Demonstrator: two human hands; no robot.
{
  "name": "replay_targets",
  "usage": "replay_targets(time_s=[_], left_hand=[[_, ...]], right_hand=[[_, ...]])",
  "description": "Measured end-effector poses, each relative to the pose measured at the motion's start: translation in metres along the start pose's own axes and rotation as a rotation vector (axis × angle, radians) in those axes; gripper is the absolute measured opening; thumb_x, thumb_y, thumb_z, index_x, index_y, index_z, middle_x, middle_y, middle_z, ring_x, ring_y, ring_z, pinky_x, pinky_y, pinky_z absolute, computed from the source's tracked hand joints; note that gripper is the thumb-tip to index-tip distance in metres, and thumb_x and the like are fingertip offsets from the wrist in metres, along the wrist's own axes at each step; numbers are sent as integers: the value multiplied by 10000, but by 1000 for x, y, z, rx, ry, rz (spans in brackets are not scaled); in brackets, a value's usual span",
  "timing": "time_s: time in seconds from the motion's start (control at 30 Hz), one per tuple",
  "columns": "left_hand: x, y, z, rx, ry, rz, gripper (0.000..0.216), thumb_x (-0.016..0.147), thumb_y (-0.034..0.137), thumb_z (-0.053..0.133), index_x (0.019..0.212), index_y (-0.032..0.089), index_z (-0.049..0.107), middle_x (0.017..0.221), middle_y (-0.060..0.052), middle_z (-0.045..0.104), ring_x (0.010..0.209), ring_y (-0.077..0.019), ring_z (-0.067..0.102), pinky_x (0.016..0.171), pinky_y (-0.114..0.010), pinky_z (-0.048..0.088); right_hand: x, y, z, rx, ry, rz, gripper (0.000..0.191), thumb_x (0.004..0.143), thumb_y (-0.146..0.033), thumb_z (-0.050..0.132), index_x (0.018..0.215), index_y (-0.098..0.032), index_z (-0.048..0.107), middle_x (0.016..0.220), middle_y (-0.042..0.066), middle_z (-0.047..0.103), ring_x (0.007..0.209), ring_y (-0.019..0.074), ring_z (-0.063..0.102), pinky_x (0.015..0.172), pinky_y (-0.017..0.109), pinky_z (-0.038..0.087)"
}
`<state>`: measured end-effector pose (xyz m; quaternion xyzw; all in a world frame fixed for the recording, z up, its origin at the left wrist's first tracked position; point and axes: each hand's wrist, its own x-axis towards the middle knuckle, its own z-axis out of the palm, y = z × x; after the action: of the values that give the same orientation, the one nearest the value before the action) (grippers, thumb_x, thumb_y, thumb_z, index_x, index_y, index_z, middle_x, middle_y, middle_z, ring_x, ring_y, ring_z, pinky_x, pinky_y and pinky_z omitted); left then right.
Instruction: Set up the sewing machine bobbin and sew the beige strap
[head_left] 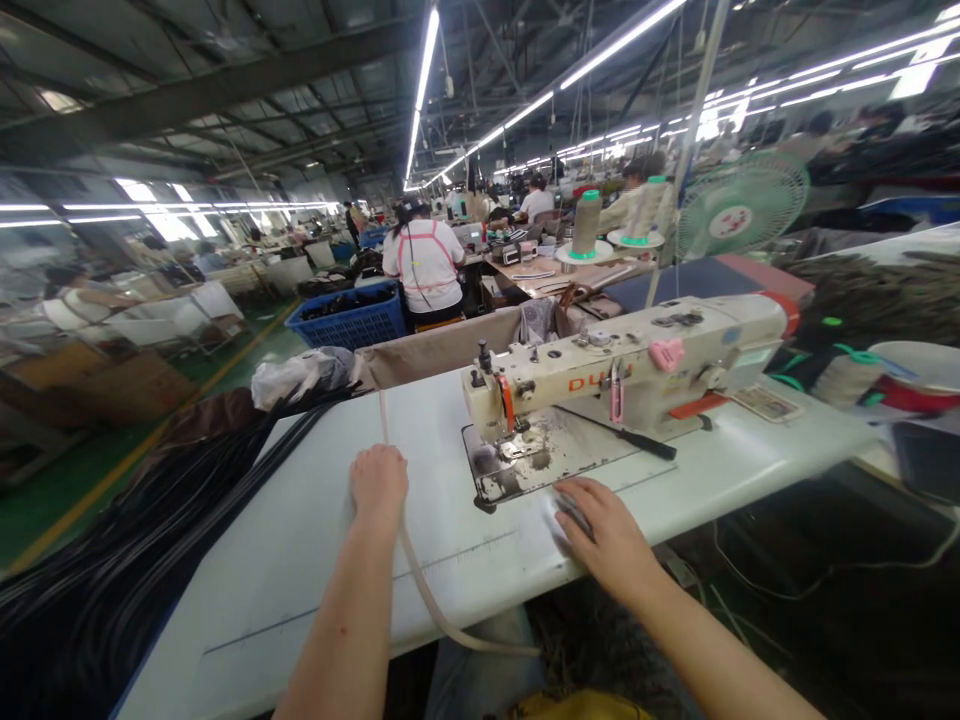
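Note:
My left hand [379, 485] is closed over a narrow beige strip [424, 585] on the white sewing table [300, 560]. The strip runs from beyond the hand, past the wrist, and droops over the table's front edge toward my lap. To the right, my right hand [604, 530] has its fingers curled around a small dark grey tool [574, 512]; motion blur hides its exact kind. That hand is at the table's front edge, just in front of the needle plate of a cream sewing machine [592, 360]. Both hands are apart from the machine.
A black-handled tool [645, 442] lies against the machine bed. Black strips [187, 500] hang over the table's left side. Behind stand a blue basket [349, 318], a seated co-worker [424, 260] and thread cones [586, 225]. A green fan [739, 210] stands at the right.

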<state>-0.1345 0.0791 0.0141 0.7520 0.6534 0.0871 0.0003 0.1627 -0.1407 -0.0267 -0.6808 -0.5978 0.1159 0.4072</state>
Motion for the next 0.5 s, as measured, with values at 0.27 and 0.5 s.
replay_targets(time_s=[0.27, 0.5], left_hand=[[-25, -42, -20, 50, -13, -210, 525, 1001, 331, 514, 1452, 66, 481, 1477, -231, 523, 1340, -378, 536, 1091, -454, 439], [-90, -19, -18, 97, -217, -149, 546, 944, 503, 595, 1233, 41, 568, 1272, -245, 600, 1230, -420, 596, 1005, -474, 486]], right_hand=[[-28, -61, 31, -45, -412, -398, 738, 986, -529, 627, 1594, -156, 439, 1635, 195, 429, 1534, 349, 387, 1281, 549, 301], [-32, -92, 21, 348, -679, -317, 291, 908, -205, 656, 1189, -239, 727, 1294, 84, 689, 1197, 224, 646, 1042, 323, 505]])
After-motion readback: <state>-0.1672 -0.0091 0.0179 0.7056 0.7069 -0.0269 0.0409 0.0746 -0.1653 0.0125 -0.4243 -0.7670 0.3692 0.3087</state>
